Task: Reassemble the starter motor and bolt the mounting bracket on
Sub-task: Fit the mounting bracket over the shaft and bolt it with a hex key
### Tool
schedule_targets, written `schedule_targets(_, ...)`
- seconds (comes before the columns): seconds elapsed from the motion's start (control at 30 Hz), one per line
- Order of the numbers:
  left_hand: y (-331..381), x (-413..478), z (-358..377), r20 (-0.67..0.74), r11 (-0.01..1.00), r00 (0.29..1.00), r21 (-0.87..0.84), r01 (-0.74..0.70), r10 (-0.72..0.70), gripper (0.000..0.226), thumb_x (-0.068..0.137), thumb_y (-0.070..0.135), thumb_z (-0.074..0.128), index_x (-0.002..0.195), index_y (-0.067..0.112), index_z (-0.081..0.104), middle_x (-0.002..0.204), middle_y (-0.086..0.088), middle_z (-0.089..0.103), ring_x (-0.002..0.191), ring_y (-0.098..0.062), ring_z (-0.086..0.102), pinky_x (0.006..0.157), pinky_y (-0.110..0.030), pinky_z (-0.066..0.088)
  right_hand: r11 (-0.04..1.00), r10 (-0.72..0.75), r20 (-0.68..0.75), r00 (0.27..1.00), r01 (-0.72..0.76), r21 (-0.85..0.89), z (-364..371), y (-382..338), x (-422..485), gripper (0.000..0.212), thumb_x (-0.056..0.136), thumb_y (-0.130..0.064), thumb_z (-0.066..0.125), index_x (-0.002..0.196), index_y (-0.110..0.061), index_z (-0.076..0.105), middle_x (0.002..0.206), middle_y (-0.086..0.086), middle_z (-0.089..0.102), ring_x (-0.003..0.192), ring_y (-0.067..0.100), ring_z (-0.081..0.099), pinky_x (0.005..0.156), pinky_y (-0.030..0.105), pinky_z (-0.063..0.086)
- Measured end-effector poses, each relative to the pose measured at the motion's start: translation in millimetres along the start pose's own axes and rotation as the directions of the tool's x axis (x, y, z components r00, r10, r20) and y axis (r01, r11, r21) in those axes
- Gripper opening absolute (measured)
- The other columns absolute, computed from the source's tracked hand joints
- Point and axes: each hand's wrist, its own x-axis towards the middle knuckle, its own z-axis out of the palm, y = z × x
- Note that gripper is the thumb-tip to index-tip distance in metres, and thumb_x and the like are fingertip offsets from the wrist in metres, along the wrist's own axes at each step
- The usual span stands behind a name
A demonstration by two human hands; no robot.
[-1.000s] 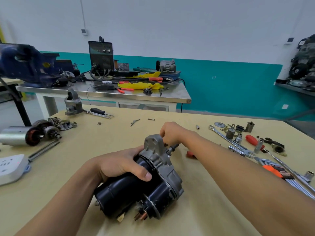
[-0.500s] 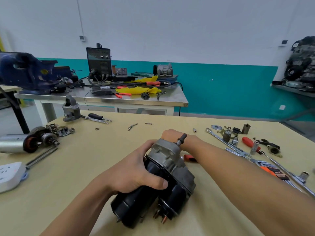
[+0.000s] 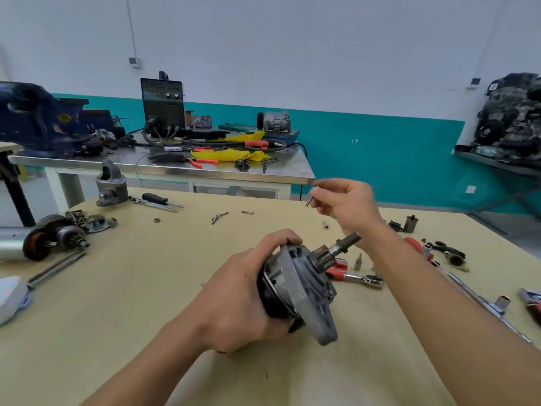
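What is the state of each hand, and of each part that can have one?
left hand: grips the starter motor.
right hand: raised, pinches a small bolt.
starter motor: tilted, shaft bare.
small bolt: in the air, not fitted.
grey housing: upright on the table.

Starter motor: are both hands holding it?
No, only the left hand grips the starter motor; the right hand is in the air apart from it, pinching a small metal piece.

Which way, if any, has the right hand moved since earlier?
Yes: the right hand, pinching a bolt, rose off the starter motor toward the steel table.
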Motion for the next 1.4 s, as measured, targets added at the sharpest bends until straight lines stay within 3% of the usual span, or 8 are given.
schedule_targets(0.07,-0.1,1.0,1.5,-0.030,1.000,0.999,0.012,0.009,-0.009,0.094,0.061,0.025,0.092,0.137,0.034,0.038,0.110,0.003,0.070,0.094,-0.024,0.070,0.082,-0.044,0.057,0.989,-0.084,-0.068,0.994,0.092,0.118,-9.9,-28.4,-28.9,0.007,0.087,-0.002,0.074,0.090,-0.008,0.074,0.071,0.005,0.075,0.064,0.016,0.070,0.062,0.023,0.055)
schedule_targets(0.2,2.1,0.6,6.6,-0.096,0.997,0.994,0.061,0.049,-0.043,0.093,0.054,0.035,0.087,0.131,0.046,0.037,0.103,0.010,0.072,0.085,-0.018,0.071,0.075,-0.043,0.058,0.946,-0.318,-0.019,0.948,0.316,-0.075,-10.7,-55.2,-95.7,0.010,0.080,-0.017,0.081,0.082,-0.025,0.077,0.074,-0.002,0.078,0.067,0.014,0.075,0.063,0.016,0.056)
schedule_targets(0.5,4.4,-1.7,14.4,-0.173,0.992,0.984,0.107,0.063,-0.044,0.086,0.053,0.034,0.084,0.124,0.050,0.037,0.078,0.010,0.071,0.064,-0.015,0.068,0.058,-0.044,0.056,0.838,-0.445,-0.012,0.895,0.412,-0.359,25.9,-50.6,-127.2,0.029,0.078,-0.022,0.085,0.072,-0.047,0.069,0.074,-0.037,0.067,0.075,-0.007,0.068,0.062,0.003,0.046)
schedule_targets(0.83,-2.4,1.3,10.1,-0.171,0.997,0.985,0.072,0.033,-0.020,0.085,0.054,0.038,0.083,0.124,0.053,0.038,0.084,0.017,0.070,0.068,-0.012,0.070,0.056,-0.039,0.058,0.764,-0.315,0.042,0.948,0.279,-0.582,35.2,-47.5,-126.0,0.006,0.081,-0.038,0.080,0.080,-0.032,0.080,0.078,-0.021,0.068,0.089,-0.002,0.059,0.072,0.016,0.046)
schedule_targets(1.0,-5.8,3.1,9.7,-0.176,0.996,0.984,0.081,0.046,-0.031,0.087,0.053,0.032,0.085,0.123,0.052,0.038,0.084,0.018,0.070,0.068,-0.011,0.069,0.056,-0.036,0.058,0.708,-0.208,0.184,0.960,0.278,-0.650,31.6,-51.3,-136.5,0.033,0.086,-0.072,0.045,0.080,-0.050,0.070,0.125,-0.036,0.050,0.134,0.000,0.030,0.110,0.038,0.029)
schedule_targets(1.1,-6.7,3.1,9.8,-0.186,0.995,0.982,0.081,0.054,-0.038,0.089,0.054,0.031,0.086,0.125,0.052,0.038,0.085,0.016,0.070,0.071,-0.010,0.070,0.059,-0.034,0.060,0.693,-0.143,0.242,0.960,0.272,-0.668,26.2,-47.4,-148.6,0.032,0.086,-0.075,0.039,0.104,-0.061,0.061,0.155,-0.029,0.028,0.145,-0.008,0.002,0.117,0.047,0.013)
schedule_targets(1.23,-5.6,1.9,11.5,-0.192,0.996,0.981,0.088,0.033,-0.016,0.085,0.055,0.035,0.082,0.124,0.053,0.037,0.083,0.017,0.071,0.069,-0.012,0.069,0.059,-0.039,0.058,0.686,-0.155,0.274,0.949,0.303,-0.661,21.5,-43.2,-160.8,0.068,0.072,-0.077,0.056,0.134,-0.049,0.056,0.158,-0.035,0.010,0.144,-0.014,-0.014,0.116,0.032,0.006)
schedule_targets(1.4,-3.2,0.1,14.1,-0.194,0.994,0.981,0.107,0.016,0.005,0.082,0.052,0.036,0.074,0.122,0.054,0.036,0.081,0.021,0.069,0.067,-0.010,0.066,0.057,-0.039,0.057,0.679,-0.207,0.240,0.949,0.316,-0.663,28.9,-38.7,-170.8,0.059,0.080,-0.045,0.064,0.139,-0.043,0.054,0.156,-0.036,0.009,0.143,-0.013,-0.020,0.107,0.019,-0.003)
